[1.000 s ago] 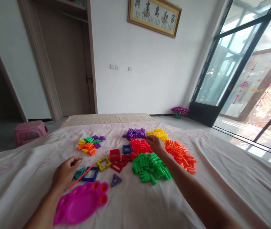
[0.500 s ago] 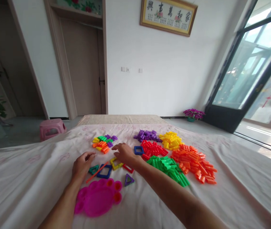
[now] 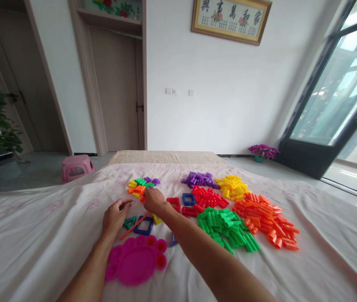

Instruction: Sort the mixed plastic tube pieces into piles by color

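Note:
My right hand (image 3: pixel 153 200) reaches down at the near right edge of a small mixed pile of plastic building blocks (image 3: pixel 140 182). Its fingers are closed on an orange building block (image 3: pixel 142 198), partly hidden by the hand. My left hand (image 3: pixel 115 216) rests just left of it on the cloth, fingers loosely curved, thumb apart, nothing visible in them. Between my hands and the pink paw-shaped tray (image 3: pixel 136 263) lie a green triangle frame (image 3: pixel 129 222), a blue square frame (image 3: pixel 143 225) and a thin orange stick (image 3: pixel 134 226). My right forearm partly covers a yellow frame (image 3: pixel 157 219) and a purple triangle (image 3: pixel 173 240).
Right of my arm are sorted heaps of purple (image 3: pixel 200 179), yellow (image 3: pixel 233 187), red (image 3: pixel 209 197), green (image 3: pixel 225 228) and orange blocks (image 3: pixel 266 216). Red frames (image 3: pixel 173 203) and a blue square (image 3: pixel 188 199) lie beside them. A pink stool (image 3: pixel 77 167) stands beyond the cloth-covered surface (image 3: pixel 323 235).
My right hand has moved left to the mixed pile, and its fingers have closed on an orange block. Red frames beside the heaps are uncovered. My left hand stays nearly in place; the view shifts slightly.

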Action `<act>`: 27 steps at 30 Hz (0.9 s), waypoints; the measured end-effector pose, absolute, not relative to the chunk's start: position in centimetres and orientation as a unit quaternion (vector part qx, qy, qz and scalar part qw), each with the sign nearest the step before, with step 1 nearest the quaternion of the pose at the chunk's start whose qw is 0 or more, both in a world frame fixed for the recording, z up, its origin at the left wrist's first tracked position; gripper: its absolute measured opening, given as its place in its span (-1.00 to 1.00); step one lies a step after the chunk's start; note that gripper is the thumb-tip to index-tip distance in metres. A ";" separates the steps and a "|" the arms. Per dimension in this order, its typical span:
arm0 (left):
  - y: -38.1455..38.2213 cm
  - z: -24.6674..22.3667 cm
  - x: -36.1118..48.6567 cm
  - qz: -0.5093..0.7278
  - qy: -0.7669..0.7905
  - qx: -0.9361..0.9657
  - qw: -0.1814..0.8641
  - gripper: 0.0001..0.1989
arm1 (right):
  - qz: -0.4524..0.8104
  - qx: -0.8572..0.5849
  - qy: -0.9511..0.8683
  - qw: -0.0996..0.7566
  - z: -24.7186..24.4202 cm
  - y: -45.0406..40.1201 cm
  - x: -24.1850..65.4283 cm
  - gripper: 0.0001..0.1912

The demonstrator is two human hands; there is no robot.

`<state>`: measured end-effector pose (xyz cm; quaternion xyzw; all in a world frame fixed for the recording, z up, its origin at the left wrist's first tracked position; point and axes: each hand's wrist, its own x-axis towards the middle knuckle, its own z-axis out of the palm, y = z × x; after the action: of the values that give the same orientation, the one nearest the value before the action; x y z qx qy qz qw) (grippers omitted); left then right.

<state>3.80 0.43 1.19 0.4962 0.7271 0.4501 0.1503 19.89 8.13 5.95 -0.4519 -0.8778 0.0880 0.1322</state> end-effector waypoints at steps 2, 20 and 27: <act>0.4 1.2 3.8 0.451 0.727 0.496 0.151 -0.69 | 0.136 -0.448 -0.869 0.157 6.2 7.9 20.4 -0.64; 0.4 0.5 3.5 0.461 0.714 0.502 0.160 -0.67 | 0.105 -0.572 -0.708 0.402 9.8 4.6 46.2 -0.62; 0.1 1.1 3.9 0.456 0.723 0.496 0.151 -0.70 | -0.037 -0.744 -0.593 0.307 9.4 5.1 55.9 -0.55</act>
<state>3.94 0.11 1.10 0.4959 0.7233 0.4563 0.1508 55.86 5.07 9.35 -0.7436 -0.5930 -0.0373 0.3066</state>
